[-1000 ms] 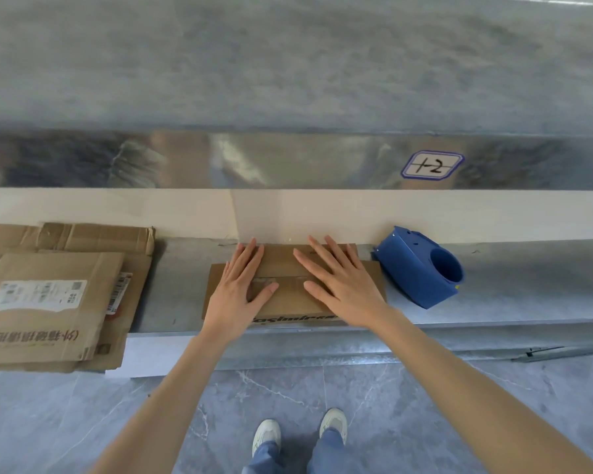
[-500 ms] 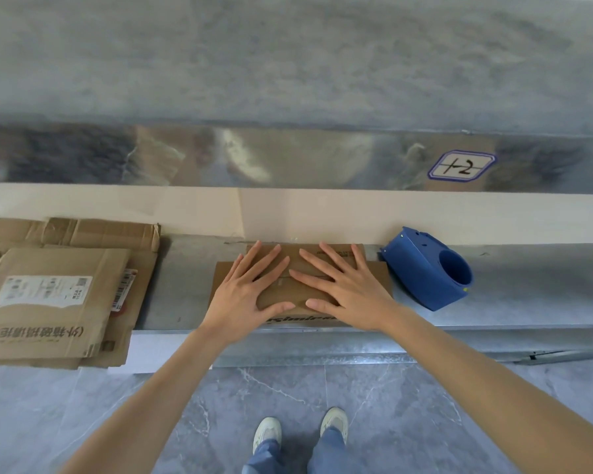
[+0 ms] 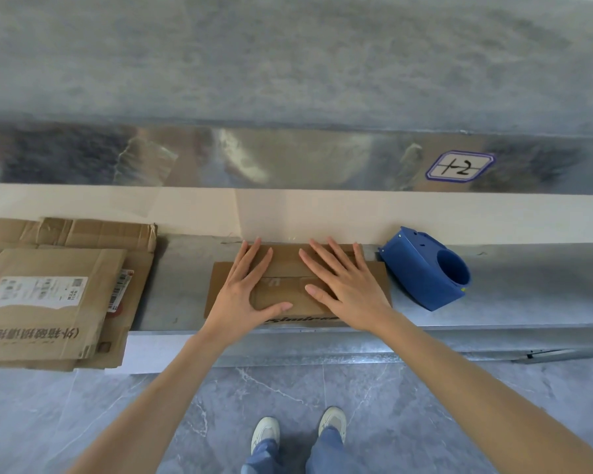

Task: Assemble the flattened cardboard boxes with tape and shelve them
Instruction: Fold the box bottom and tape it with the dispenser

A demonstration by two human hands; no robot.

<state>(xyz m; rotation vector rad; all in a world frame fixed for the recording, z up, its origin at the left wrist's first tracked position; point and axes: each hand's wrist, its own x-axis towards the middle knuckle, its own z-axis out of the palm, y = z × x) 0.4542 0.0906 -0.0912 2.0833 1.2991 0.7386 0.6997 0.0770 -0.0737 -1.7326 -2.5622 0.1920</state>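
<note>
change: left hand [image 3: 245,289] and right hand [image 3: 343,289] are sliding apart again across the cardboard box [image 3: 285,268]; half a second ago their fingertips were nearly meeting over the middle of its top, and now a strip of bare cardboard is showing between them; the box itself is sitting where it was.
left hand: lying flat, palm down, on the left part of the box top; fingers straight and close together, pointing toward the wall; thumb stretching out to the right near the front edge; holding nothing.
right hand: pressing flat on the right part of the top; fingers spreading wide, thumb reaching toward the centre; holding nothing.
box: resting low on the metal shelf [image 3: 182,285], its far side just beside the pale back wall [image 3: 322,213], its near side at the shelf's front lip; a seam is running across the top between the hands; whether tape is covering it, i cannot tell.
tape dispenser [image 3: 421,271]: blue, lying on the same shelf just beside the box's right end, touching neither hand.
flattened boxes [image 3: 48,295]: lying stacked at the left end of the shelf, well apart from the hands, overhanging the front edge.
meaning for the task: the outward stroke is looking like rubbing the closure down, so this box is probably nearing done; putting it in its shelf place and taking the next flat from the stack are likely coming next.
</note>
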